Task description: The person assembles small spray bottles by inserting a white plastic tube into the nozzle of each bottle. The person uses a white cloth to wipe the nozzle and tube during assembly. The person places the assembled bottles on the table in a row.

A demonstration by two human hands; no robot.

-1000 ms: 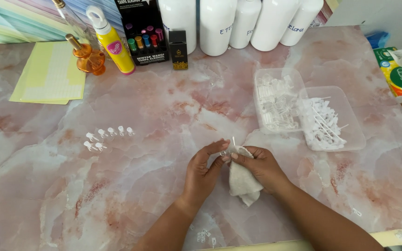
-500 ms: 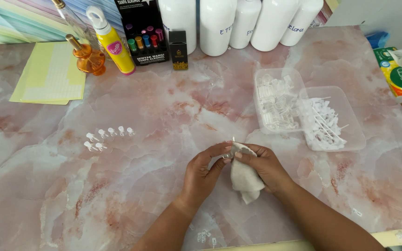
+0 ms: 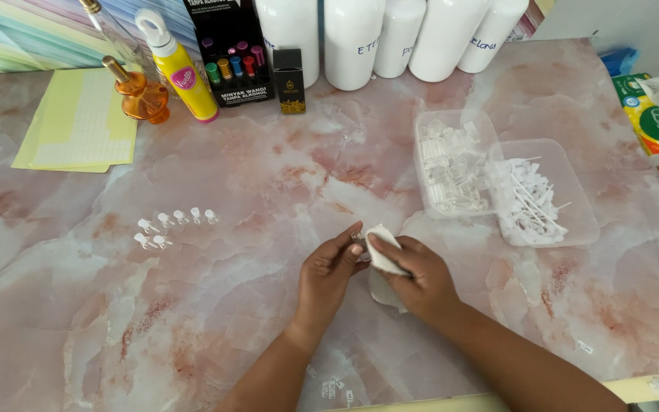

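**Wiping a tiny vial**

Pinched in your right hand (image 3: 419, 276), the white tissue (image 3: 382, 253) presses a small clear vial (image 3: 357, 238) your left hand (image 3: 331, 273) grips, just left of the clear trays (image 3: 583, 229). Wiping seems underway; next, rotate gently.

The white tissue (image 3: 384, 255) was gathered tighter: a second earlier a loose tail of it hung down below the right hand (image 3: 418, 276), and now most of it was bunched under that hand, with only a folded edge showing at the thumb. The left hand (image 3: 332, 273) moved its fingertips up against that folded edge, pinching a small clear piece (image 3: 358, 238), too small to identify, against the tissue. Both hands shifted slightly up the marble table (image 3: 268, 191), away from its near edge.
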